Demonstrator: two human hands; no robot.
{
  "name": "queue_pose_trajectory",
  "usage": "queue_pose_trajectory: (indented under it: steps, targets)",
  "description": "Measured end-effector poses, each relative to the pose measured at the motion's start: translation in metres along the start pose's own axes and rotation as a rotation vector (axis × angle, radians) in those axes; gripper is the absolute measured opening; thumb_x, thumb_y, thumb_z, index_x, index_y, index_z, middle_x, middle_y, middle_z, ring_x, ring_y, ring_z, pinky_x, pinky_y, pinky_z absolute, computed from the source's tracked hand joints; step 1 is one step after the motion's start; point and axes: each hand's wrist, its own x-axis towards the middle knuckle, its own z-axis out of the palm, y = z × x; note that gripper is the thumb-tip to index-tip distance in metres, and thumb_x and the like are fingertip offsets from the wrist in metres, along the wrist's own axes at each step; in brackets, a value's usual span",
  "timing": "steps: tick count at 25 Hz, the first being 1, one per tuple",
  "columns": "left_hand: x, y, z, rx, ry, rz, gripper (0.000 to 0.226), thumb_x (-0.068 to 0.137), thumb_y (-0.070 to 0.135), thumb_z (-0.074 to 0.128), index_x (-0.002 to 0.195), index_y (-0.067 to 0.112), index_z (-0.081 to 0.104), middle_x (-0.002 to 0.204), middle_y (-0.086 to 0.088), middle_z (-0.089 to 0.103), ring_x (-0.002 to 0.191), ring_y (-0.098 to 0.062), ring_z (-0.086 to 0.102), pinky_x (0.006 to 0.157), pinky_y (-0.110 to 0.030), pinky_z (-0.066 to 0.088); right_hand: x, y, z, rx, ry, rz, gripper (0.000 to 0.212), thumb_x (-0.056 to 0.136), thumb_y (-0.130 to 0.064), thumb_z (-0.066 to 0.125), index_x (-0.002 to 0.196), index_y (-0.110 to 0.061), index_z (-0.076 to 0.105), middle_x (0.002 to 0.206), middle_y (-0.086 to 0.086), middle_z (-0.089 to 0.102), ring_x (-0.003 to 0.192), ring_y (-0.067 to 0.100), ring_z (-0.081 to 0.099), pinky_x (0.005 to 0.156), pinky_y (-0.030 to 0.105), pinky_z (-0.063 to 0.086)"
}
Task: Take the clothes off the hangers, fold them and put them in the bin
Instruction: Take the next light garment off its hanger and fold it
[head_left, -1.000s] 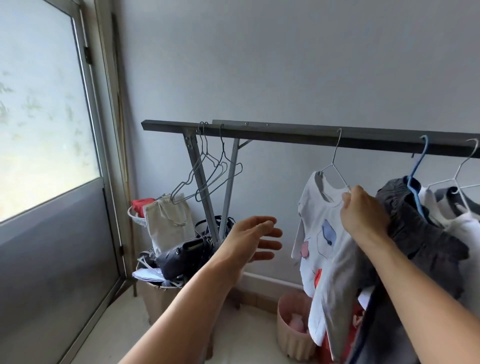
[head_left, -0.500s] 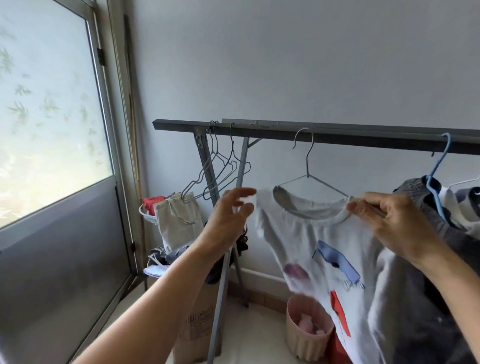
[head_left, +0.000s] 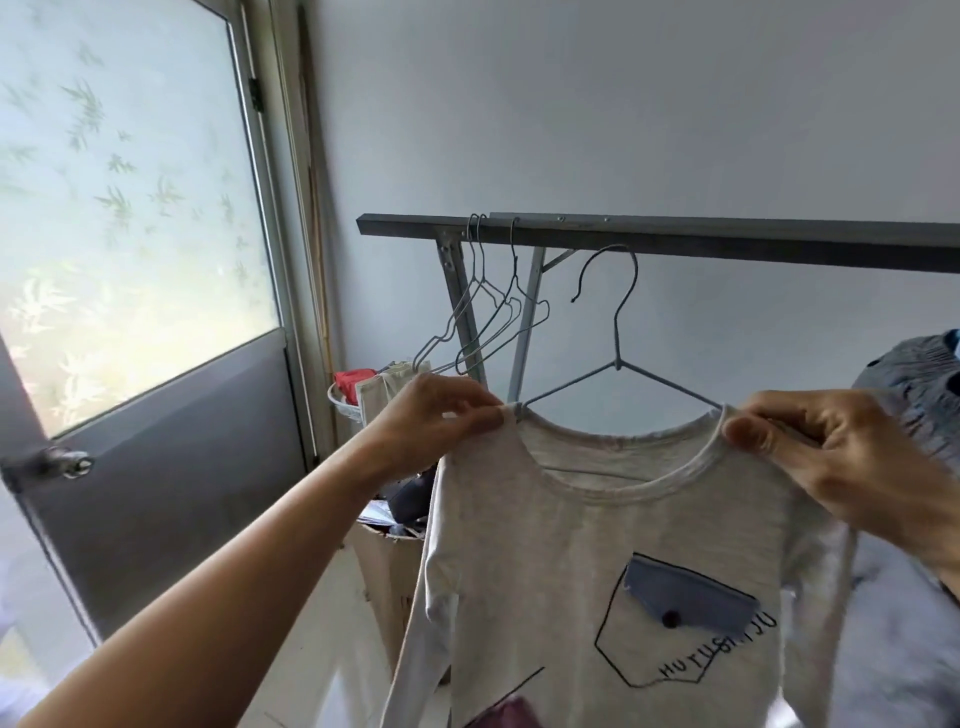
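In the head view, the left hand (head_left: 441, 415) and right hand (head_left: 831, 452) each pinch a shoulder of the pale shirt (head_left: 597, 571), fingers (head_left: 483, 421) closed on cloth beside the collar. The shirt hangs below the fingers. The wire hanger (head_left: 618, 364) sits between them, its arms running hand to hand inside the neckline, hook up by the rail (head_left: 727, 239). Both hands look equally near.

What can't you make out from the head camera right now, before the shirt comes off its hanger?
Bin: not seen in head view; the shirt fills the lower frame.
Hanger ends: inside the shirt's shoulders, under the left hand and right hand.
Shirt hem: cut off by the bottom edge.
Grey garment: cut off by the right edge.
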Motion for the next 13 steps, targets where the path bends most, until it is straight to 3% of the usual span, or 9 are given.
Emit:
queue_pose_trajectory:
  steps: [3,5,7,9,13]
  targets:
    - [-0.006,0.015,-0.002,-0.096,0.104,-0.04,0.007,0.088,0.026,0.071,0.082,0.027,0.076,0.082,0.007,0.074,0.083,-0.01,0.068,0.083,-0.031,0.052,0.007,-0.006,0.014,-0.004,-0.147,0.0,0.025,0.082,-0.035,0.058,0.061,-0.023,0.067,0.054,-0.006,0.057,0.052,0.0,0.05,0.051,0.01,0.037]
    - [-0.007,0.033,0.004,-0.122,0.159,-0.01,0.01,0.09,0.026,0.068,0.085,0.022,0.075,0.082,0.005,0.074,0.077,-0.001,0.065,0.074,-0.019,0.051,0.012,-0.008,0.026,-0.022,-0.167,-0.032,0.032,0.087,-0.035,0.06,0.057,-0.024,0.061,0.052,-0.008,0.049,0.052,-0.001,0.046,0.051,0.011,0.034]
    - [-0.009,0.041,0.008,-0.078,0.211,0.037,0.015,0.095,0.026,0.061,0.087,0.015,0.068,0.082,-0.001,0.071,0.071,-0.002,0.061,0.064,-0.015,0.047,0.017,-0.004,0.034,-0.025,-0.086,-0.072,0.042,0.091,-0.039,0.06,0.058,-0.014,0.056,0.052,-0.006,0.04,0.05,0.002,0.039,0.048,0.015,0.03]
    - [-0.014,0.034,0.008,-0.01,0.221,0.084,0.018,0.099,0.026,0.054,0.086,0.014,0.058,0.078,-0.004,0.065,0.068,-0.012,0.057,0.062,-0.03,0.046,0.02,0.0,0.04,-0.034,0.002,-0.094,0.049,0.088,-0.042,0.055,0.063,0.0,0.05,0.054,-0.002,0.036,0.051,0.006,0.035,0.047,0.02,0.027]
    - [-0.024,0.013,-0.004,0.06,0.329,0.059,0.02,0.101,0.022,0.048,0.082,0.02,0.047,0.066,0.007,0.051,0.059,-0.006,0.045,0.057,-0.032,0.039,0.026,0.009,0.048,-0.012,0.256,-0.095,0.047,0.096,-0.032,0.053,0.067,0.004,0.044,0.055,-0.004,0.032,0.05,0.006,0.031,0.045,0.018,0.025]
